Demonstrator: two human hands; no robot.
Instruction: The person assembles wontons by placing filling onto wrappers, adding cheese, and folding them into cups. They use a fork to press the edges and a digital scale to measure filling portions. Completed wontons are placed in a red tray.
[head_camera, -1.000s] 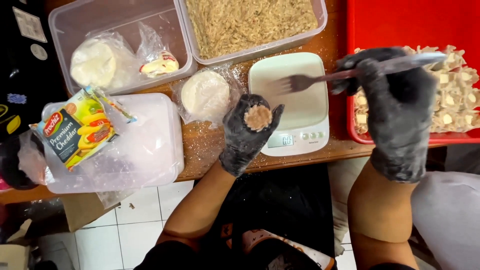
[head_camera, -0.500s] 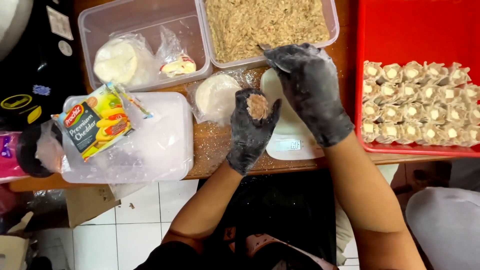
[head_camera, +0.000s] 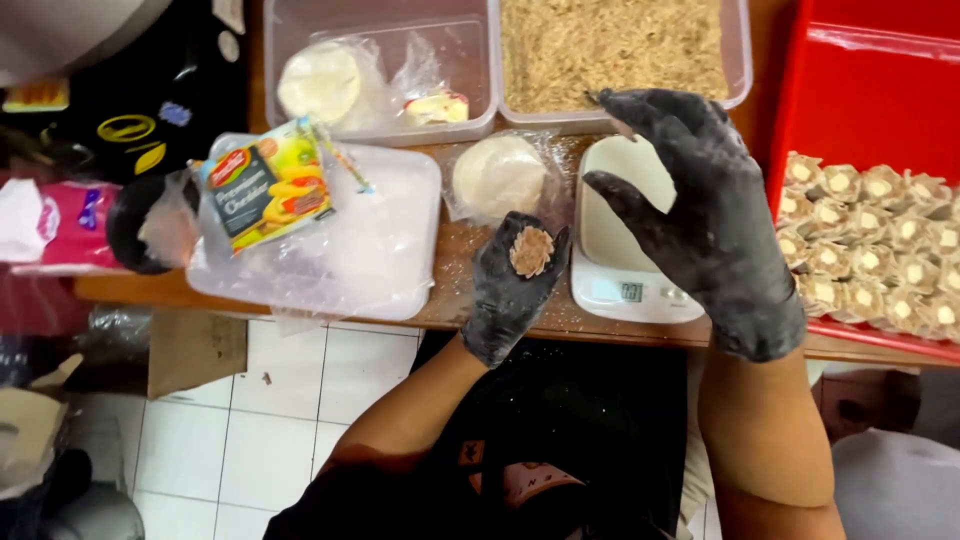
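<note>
Left hand in a black glove (head_camera: 510, 290) is cupped palm-up over the near edge of the brown wooden table (head_camera: 450, 300), fingers curled snugly around a small round dumpling with brown minced filling (head_camera: 531, 251). The dumpling sits upright in the cup, open filled face pointing up at the camera; seen end-on it is round, so no long axis shows across the view, only the vertical one from palm to open top. Right hand in a black floured glove (head_camera: 700, 215) hovers above the white digital kitchen scale (head_camera: 625, 245), fingers loosely spread and bent; cannot tell whether anything is in them. Scale sits just right of the left hand. Behind it, a clear plastic tub of brown minced filling (head_camera: 620, 45). Beside that, a second clear plastic tub (head_camera: 385, 70) with bagged white round wrappers inside. Another bagged stack of round white wrappers (head_camera: 498, 176) lies just behind the left hand. Red plastic tray (head_camera: 870, 90) at right holds rows of finished dumplings (head_camera: 875, 250). Yellow-green cheese packet (head_camera: 265, 190) lies on a lidded translucent plastic box (head_camera: 330, 240) at left.
</note>
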